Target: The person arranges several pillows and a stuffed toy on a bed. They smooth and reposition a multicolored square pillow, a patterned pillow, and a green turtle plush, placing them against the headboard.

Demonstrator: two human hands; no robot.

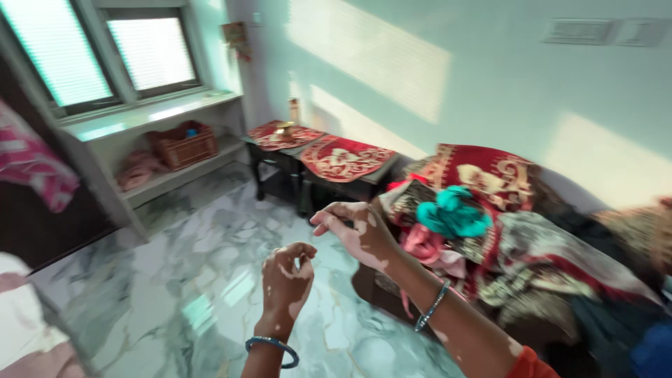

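My left hand (pixel 288 276) is raised in the lower middle of the view, fingers curled in with thumb and fingertips pinched together; I see nothing in it. A bangle circles that wrist. My right hand (pixel 353 231) reaches forward just beyond it, fingers loosely spread and pointing left, holding nothing. It hovers at the near edge of a heap of clothes (pixel 490 238) on the right, with a teal cloth (pixel 453 212) and a pink cloth (pixel 425 246) on top. A red patterned cloth (pixel 483 171) lies behind the heap.
Marble floor (pixel 189 280) spreads below and to the left. Two dark low tables with red cloths (pixel 329 164) stand against the far wall. A shelf under the window holds a woven basket (pixel 183 145). A pink cloth (pixel 31 164) hangs at far left.
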